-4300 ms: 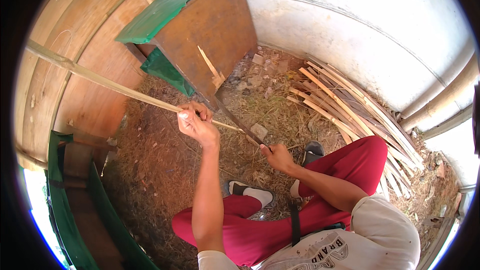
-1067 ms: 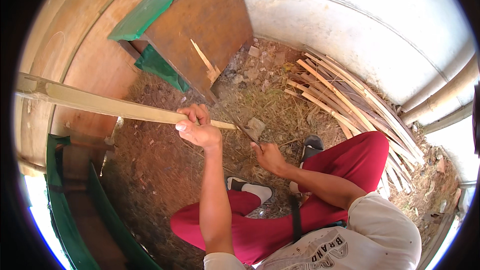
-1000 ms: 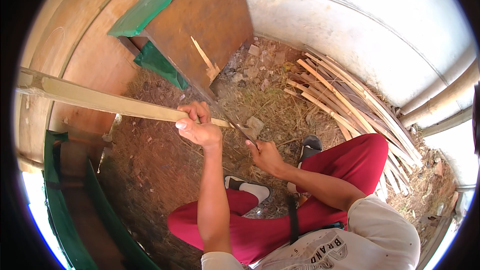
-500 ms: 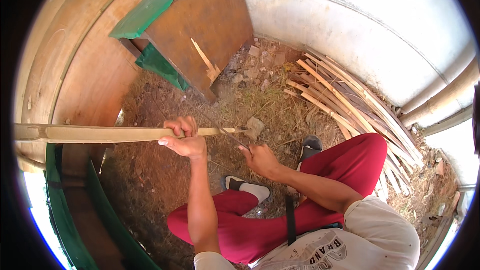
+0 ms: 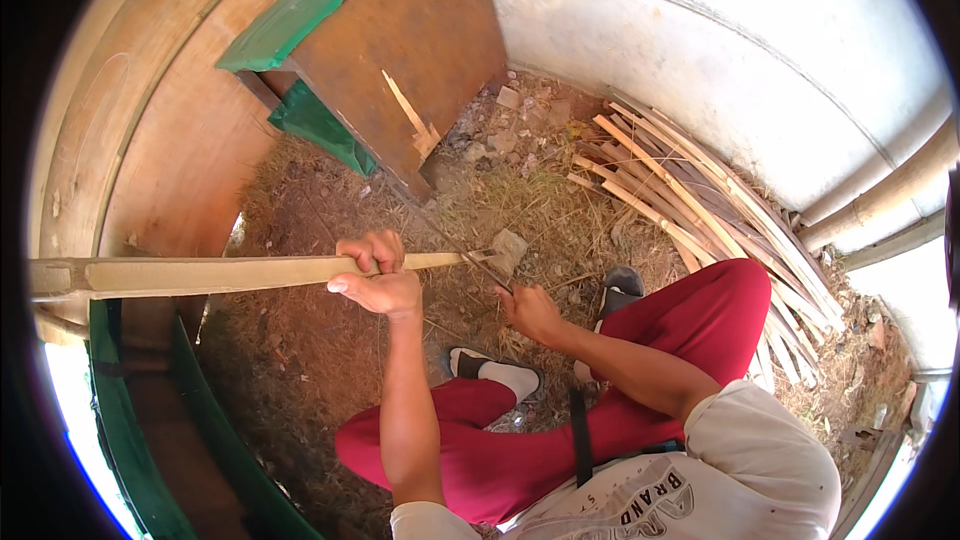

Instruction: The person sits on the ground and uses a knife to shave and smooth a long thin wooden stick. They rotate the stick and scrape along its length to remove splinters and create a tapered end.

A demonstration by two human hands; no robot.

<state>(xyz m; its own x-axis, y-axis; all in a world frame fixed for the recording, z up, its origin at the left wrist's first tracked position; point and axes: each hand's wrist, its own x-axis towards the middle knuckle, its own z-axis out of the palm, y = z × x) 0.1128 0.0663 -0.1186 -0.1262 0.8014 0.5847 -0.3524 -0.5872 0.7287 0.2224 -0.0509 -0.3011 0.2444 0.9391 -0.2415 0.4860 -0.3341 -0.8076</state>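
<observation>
A long split bamboo strip (image 5: 220, 274) reaches in from the left edge, its far left part thicker. My left hand (image 5: 375, 273) is closed round it, thumb toward the left. Beyond that hand, the pale end (image 5: 440, 260) narrows toward a flat stone (image 5: 508, 251) on the ground. My right hand (image 5: 534, 314) grips a knife with a long, thin, dark blade (image 5: 445, 232), its handle mostly hidden in the fist. The blade slants up and left, crossing the strip near its tip. Whether it cuts into the bamboo I cannot tell.
Right of the stone lies a heap of bamboo strips (image 5: 690, 200) along the white wall (image 5: 700, 30). A brown wooden box (image 5: 410, 60) with green covering stands ahead. Plywood (image 5: 190, 170) and a green-edged frame (image 5: 125, 410) are at left. Dry grass and rubble cover the soil around my feet.
My right hand and the blade have shifted slightly right and away from me, toward the strip's tip. My left hand keeps hold of the strip and has moved slightly right; its left part sits lower.
</observation>
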